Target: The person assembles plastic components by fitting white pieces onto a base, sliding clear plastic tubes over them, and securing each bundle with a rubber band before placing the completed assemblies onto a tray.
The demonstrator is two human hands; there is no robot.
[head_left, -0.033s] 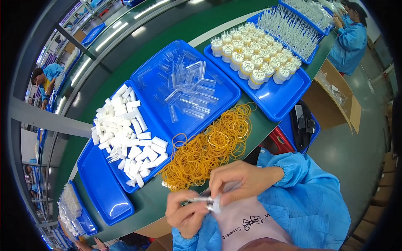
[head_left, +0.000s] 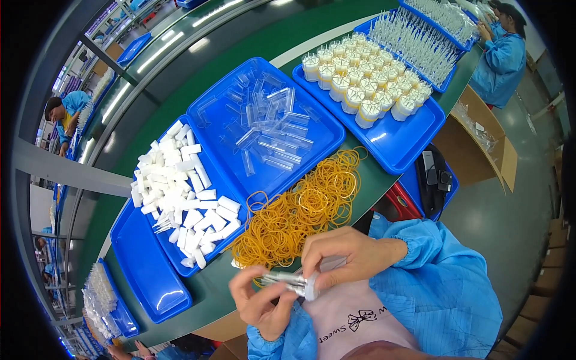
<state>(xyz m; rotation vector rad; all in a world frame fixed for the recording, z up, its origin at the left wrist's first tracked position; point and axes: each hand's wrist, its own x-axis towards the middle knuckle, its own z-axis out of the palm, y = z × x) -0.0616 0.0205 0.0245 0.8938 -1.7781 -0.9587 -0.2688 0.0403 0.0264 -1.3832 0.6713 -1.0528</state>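
Left hand (head_left: 261,303), right hand (head_left: 345,255) together, fingers pinching.

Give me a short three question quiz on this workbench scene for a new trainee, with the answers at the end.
1. True or false: the rubber bands lie loose on the green bench, not in a tray.
2. Which tray holds the clear tubes? A) the one with white blocks B) the middle tray C) the one with white-capped bundles
3. Fill in: the left hand and right hand together hold a small ____ bundle with a white end.

Key
1. True
2. B
3. clear
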